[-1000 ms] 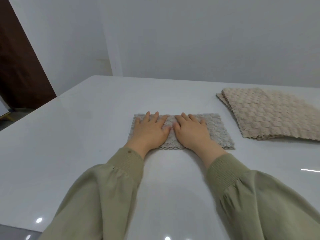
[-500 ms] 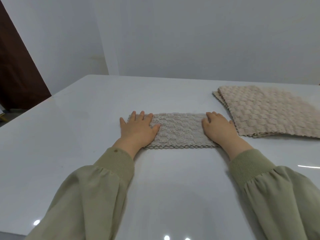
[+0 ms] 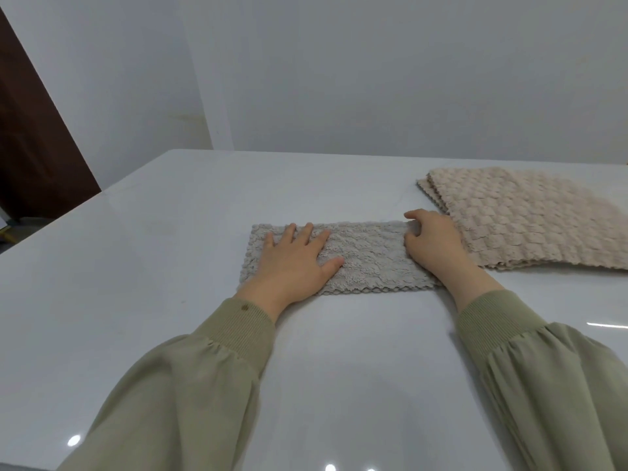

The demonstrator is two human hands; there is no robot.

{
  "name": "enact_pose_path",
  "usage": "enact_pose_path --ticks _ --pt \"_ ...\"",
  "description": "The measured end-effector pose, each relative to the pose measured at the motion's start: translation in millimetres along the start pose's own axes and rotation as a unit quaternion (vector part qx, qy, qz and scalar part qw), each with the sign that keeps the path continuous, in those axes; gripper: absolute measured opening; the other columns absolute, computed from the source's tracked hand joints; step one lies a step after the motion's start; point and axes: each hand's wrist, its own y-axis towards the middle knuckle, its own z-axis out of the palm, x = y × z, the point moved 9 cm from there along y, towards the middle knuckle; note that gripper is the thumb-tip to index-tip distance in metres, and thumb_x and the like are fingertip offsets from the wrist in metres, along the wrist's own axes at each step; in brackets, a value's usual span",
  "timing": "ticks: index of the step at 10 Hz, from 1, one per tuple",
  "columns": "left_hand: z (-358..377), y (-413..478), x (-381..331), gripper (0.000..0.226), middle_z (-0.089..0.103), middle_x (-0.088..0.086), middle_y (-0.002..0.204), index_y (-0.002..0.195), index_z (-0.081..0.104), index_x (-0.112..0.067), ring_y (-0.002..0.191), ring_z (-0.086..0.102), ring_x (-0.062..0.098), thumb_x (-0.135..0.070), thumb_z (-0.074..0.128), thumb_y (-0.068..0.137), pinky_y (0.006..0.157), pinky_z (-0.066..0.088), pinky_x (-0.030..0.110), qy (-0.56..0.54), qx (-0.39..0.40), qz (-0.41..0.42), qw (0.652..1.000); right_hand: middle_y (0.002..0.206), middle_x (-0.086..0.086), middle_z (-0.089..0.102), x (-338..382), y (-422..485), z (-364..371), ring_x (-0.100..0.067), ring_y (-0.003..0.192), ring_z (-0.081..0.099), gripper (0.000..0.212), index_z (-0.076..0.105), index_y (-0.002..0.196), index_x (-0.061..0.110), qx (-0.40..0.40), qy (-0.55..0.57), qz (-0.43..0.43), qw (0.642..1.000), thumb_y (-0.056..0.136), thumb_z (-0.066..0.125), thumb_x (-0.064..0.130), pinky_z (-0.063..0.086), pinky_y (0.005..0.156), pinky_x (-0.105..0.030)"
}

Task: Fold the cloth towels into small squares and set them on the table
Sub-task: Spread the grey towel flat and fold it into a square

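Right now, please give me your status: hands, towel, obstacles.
Left hand flat on grey towel. Right hand grips its right end. Towel a folded strip, not yet square. Beige stack close on right.

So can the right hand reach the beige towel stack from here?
Probably yes. The right hand grips the right end of the grey towel, just beside the beige towel stack, with nothing between them; it would only need to let go first.
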Motion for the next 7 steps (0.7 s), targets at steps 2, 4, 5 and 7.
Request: enact_pose_path --ticks 2,4,5,7 --pt "0.7 0.5 0.3 0.068 -0.001 -0.004 0.159 0.15 0.002 -0.036 0.146 -0.003 0.021 -0.068 0.013 0.09 0.116 -0.001 0.052 0.001 -0.001 0.001 1.0 0.125 -0.018 0.047 -8.0 1.8 8.8 -0.039 0.122 0.035 0.034 0.053 0.117 0.011 0.081 -0.043 0.071 0.993 0.085 0.045 0.02 0.034 0.098 -0.044" --pt "1.4 1.1 0.4 0.068 0.0 -0.004 0.159 0.15 0.002 -0.035 0.146 -0.002 0.021 -0.067 0.013 0.09 0.115 -0.001 0.052 0.001 0.002 0.0 1.0 0.105 -0.012 0.048 -6.7 -1.9 0.0 -0.032 0.11 0.04 0.02 0.05 0.097 0.013 0.041 0.03 0.094 0.994 0.079 0.055 0.02 0.038 0.087 -0.038" --pt "1.3 0.9 0.0 0.068 0.0 -0.004 0.159 0.15 0.002 -0.036 0.146 -0.002 0.021 -0.067 0.013 0.09 0.116 -0.001 0.051 0.003 0.003 0.0 1.0 0.086 -0.003 0.053 -3.2 -6.0 -6.5 -0.024 0.087 0.05 0.014 0.048 0.093 0.014 0.001 0.132 0.076 0.988 0.083 0.057 0.016 0.037 0.068 -0.03" --pt "0.5 -0.7 0.0 0.068 0.0 -0.004 0.159 0.15 0.002 -0.035 0.146 -0.002 0.021 -0.067 0.013 0.091 0.116 -0.001 0.051 0.0 0.004 -0.006 1.0 0.091 0.0 0.059 16.2 -17.3 -32.6 -0.02 0.088 0.055 0.017 0.057 0.105 0.014 -0.127 0.148 -0.006 0.981 0.088 0.055 0.011 0.033 0.069 -0.025"
